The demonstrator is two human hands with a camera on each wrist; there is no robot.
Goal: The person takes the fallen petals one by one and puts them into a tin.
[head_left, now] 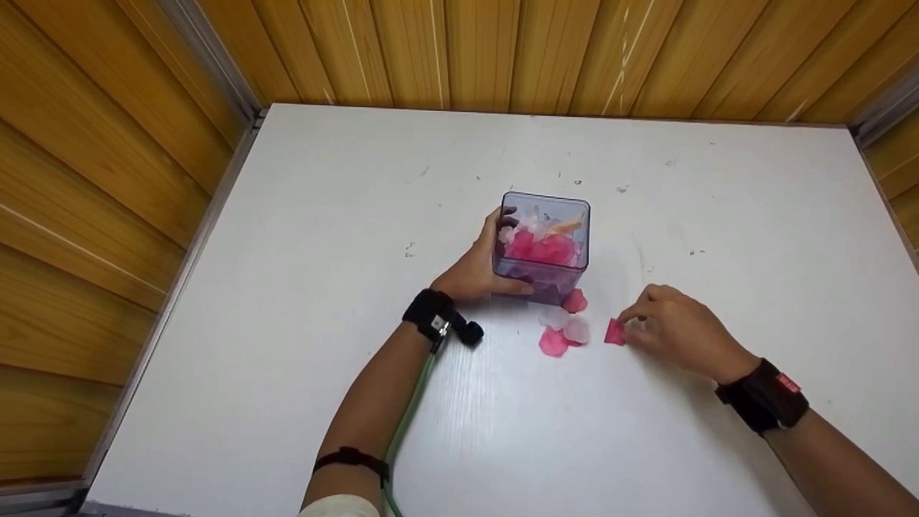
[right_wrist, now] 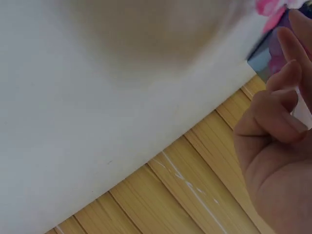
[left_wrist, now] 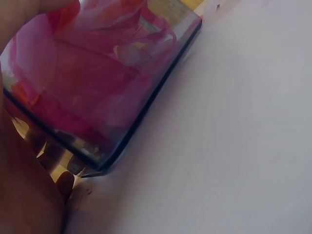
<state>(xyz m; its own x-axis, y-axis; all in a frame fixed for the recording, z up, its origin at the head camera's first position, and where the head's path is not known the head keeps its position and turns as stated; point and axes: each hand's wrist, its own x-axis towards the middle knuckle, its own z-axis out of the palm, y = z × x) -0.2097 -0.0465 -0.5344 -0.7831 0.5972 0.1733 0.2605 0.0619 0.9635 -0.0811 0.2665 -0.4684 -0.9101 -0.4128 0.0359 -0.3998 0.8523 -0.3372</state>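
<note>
A clear square plastic container [head_left: 542,276] holds pink, white and peach petals [head_left: 538,248]. My left hand [head_left: 474,269] grips it from the left side, thumb across the near face and fingers around the back. In the left wrist view, pink petals [left_wrist: 83,73] show through the container's wall. My right hand [head_left: 678,330] pinches a dark pink petal [head_left: 614,332] between thumb and fingertips, to the right of the container. Several loose pink and white petals [head_left: 553,342] lie on the table just in front of the container. In the right wrist view, the right hand [right_wrist: 278,112] has its fingers bent.
The white table [head_left: 323,215] carries small dark marks near its middle and back. Wood-patterned panels [head_left: 474,57] stand along its back and left sides. A green cable [head_left: 413,416] runs along the left forearm from a black wrist strap [head_left: 428,312].
</note>
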